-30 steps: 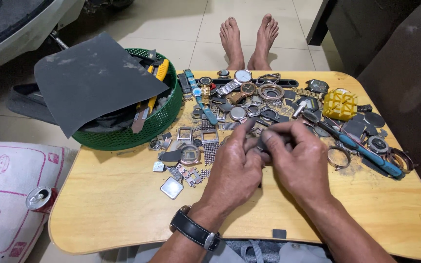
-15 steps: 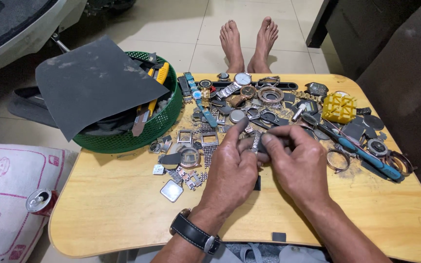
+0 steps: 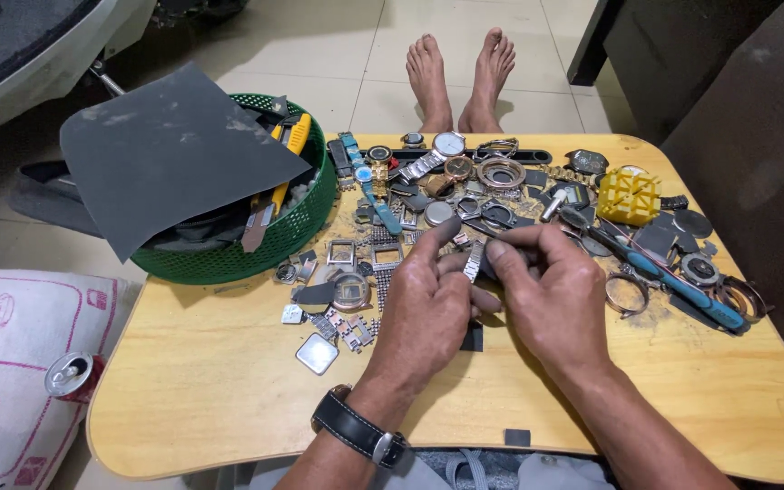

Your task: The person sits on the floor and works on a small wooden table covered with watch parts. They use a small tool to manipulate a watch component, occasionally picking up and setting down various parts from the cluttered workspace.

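My left hand and right hand sat together over the middle of the wooden table, both pinching a short metal watch-band piece between fingertips, the piece standing nearly upright between the two thumbs. Half a second before, the hands were in almost the same spot; since then the band piece had turned a little more upright and my left forefinger had stretched farther forward. The rest had not shifted.

The green basket at the table's left rear held a yellow-handled tool, and a sheet of dark sandpaper lay over most of it, hiding what was beneath. Beyond my hands lay a spread of watch parts: cases, dials, rings and links. A yellow case holder stood to the right, and a blue-handled tool lay near my right hand. A drink can rested off the table's left edge.
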